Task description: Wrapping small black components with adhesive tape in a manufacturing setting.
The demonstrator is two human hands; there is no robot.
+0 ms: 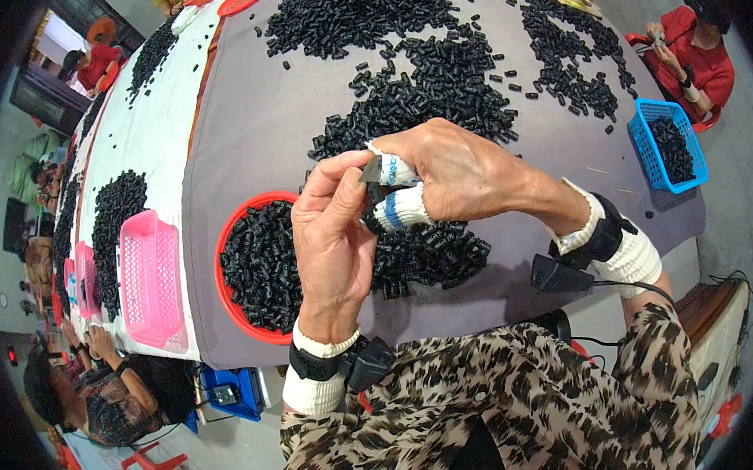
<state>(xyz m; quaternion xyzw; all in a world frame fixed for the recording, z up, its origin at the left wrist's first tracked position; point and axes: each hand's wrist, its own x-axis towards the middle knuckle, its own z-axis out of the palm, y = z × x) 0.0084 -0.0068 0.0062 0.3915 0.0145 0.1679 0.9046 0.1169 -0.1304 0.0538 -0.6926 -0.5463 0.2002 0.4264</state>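
Note:
My hands meet above the table. My right hand (467,171) is closed, its thumb and finger wrapped in white cloth with blue marks, around a small flat grey blade-like piece (372,170). Facing it, my left hand (331,229) pinches with thumb and fingertips at a small black part, mostly hidden between the two hands. Below the left hand stands a round red basin (222,260) full of short black cylindrical parts. A loose pile of the same black parts (434,257) lies under the right hand, and a larger heap (428,94) spreads beyond.
A pink basket (151,279) stands on the white-covered table to the left. At the right edge sits a blue basket (668,144) with black parts. A person in red (711,68) sits at the right; others work along the left. A cable runs from my right wrist strap.

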